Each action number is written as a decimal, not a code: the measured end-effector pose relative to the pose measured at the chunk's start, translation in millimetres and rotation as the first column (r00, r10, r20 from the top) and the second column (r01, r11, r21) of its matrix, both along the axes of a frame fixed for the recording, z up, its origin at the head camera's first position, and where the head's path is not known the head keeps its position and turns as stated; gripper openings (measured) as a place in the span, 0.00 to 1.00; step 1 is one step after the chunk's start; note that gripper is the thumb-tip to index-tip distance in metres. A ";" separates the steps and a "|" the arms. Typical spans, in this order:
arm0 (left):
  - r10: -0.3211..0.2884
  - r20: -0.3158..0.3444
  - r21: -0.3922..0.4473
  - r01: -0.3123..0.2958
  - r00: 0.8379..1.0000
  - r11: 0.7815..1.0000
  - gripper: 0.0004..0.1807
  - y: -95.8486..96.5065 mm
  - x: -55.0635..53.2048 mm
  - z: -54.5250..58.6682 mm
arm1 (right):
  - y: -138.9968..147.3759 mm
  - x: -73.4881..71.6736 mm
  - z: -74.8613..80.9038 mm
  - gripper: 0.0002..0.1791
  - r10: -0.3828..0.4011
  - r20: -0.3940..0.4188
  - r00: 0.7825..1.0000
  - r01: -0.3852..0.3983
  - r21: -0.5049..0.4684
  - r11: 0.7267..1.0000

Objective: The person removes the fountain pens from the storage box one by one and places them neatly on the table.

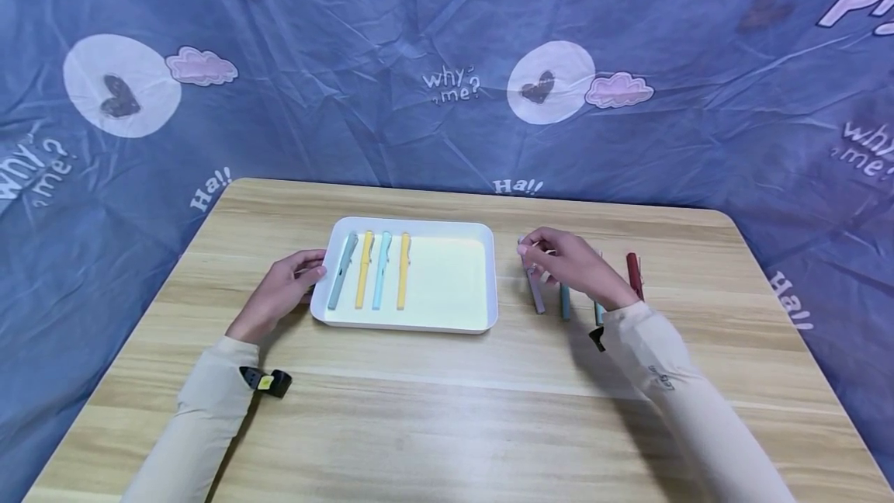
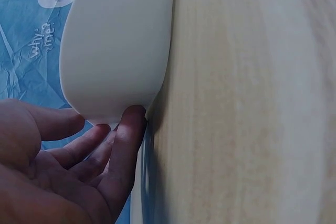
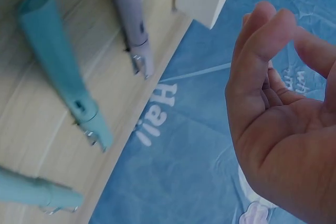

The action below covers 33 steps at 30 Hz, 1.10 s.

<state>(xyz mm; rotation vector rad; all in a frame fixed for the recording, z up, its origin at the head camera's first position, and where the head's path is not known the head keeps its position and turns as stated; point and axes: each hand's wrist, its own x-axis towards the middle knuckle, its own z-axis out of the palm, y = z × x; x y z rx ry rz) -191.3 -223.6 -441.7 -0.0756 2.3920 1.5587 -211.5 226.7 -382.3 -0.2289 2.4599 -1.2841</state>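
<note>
A white tray (image 1: pixel 447 286) holds several pens in a row: a grey-blue pen (image 1: pixel 343 270), a yellow pen (image 1: pixel 364 270), a light blue pen (image 1: pixel 381 270) and another yellow pen (image 1: pixel 403 270). My left hand (image 1: pixel 282 286) holds the tray's left end, thumb at the rim and fingers against the outer wall (image 2: pixel 118 51). Over a purple pen (image 1: pixel 535 293) on the table hovers my right hand (image 1: pixel 569 261), fingers bent. In the right wrist view nothing shows between its thumb and fingers, and the purple pen (image 3: pixel 128 14) lies apart from them.
Right of the purple pen lie a teal pen (image 1: pixel 565 303), a light blue pen (image 1: pixel 598 312) partly hidden by the right hand, and a red pen (image 1: pixel 634 274). The wooden table (image 1: pixel 433 418) ends at a blue printed cloth (image 1: pixel 391 115) behind it.
</note>
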 end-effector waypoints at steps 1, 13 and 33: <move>0.000 0.000 0.000 0.000 1.000 1.000 0.27 -0.2 0.0 0.0 | -2.3 -0.6 0.1 0.22 0.004 -0.001 1.000 -0.004 -0.010 1.000; 0.005 0.008 -0.004 -0.005 1.000 1.000 0.27 -2.0 1.1 -0.6 | -34.7 -9.8 -4.5 0.20 0.067 -0.002 0.998 -0.067 -0.040 0.997; 0.013 0.013 0.000 -0.013 1.000 1.000 0.28 -1.1 -0.7 -1.5 | -89.0 -16.6 -18.8 0.16 0.188 -0.001 0.982 -0.187 -0.075 0.979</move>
